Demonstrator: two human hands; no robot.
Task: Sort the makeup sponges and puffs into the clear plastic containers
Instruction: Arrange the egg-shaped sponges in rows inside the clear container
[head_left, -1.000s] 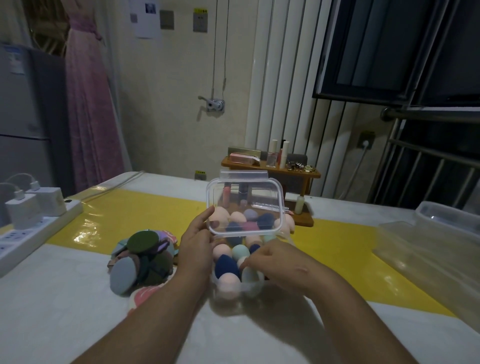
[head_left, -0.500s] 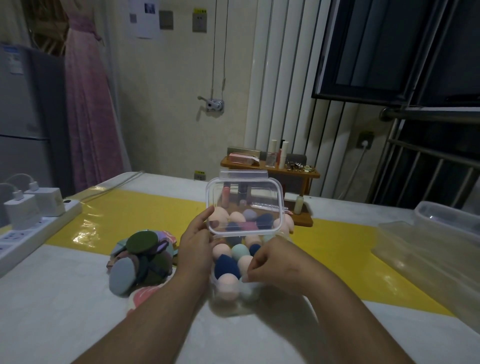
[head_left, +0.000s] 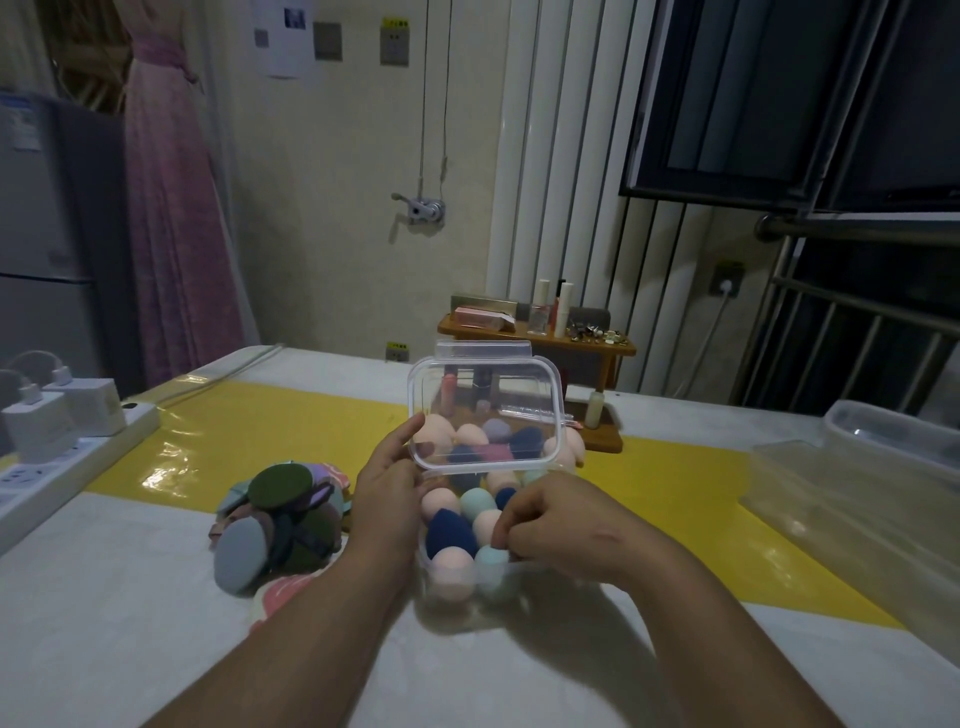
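A small clear container stands on the table with its hinged lid raised upright. Several egg-shaped sponges in pink, teal and navy fill it. My left hand grips the container's left side, thumb on the lid's left edge. My right hand sits over the front right rim, fingers curled, fingertips against a pink sponge and a teal sponge; its thumb is hidden. A heap of round flat puffs in green, grey and pink lies left of the container.
A large clear bin and a plastic bag sit at the right edge. A white power strip with chargers lies at the left. Behind the container stands a wooden cosmetics shelf. More pale sponges lie behind the lid.
My right hand's fingers, laid flat over the teal sponge at the front right, have curled back to the rim. The left hand and lid have stayed put.
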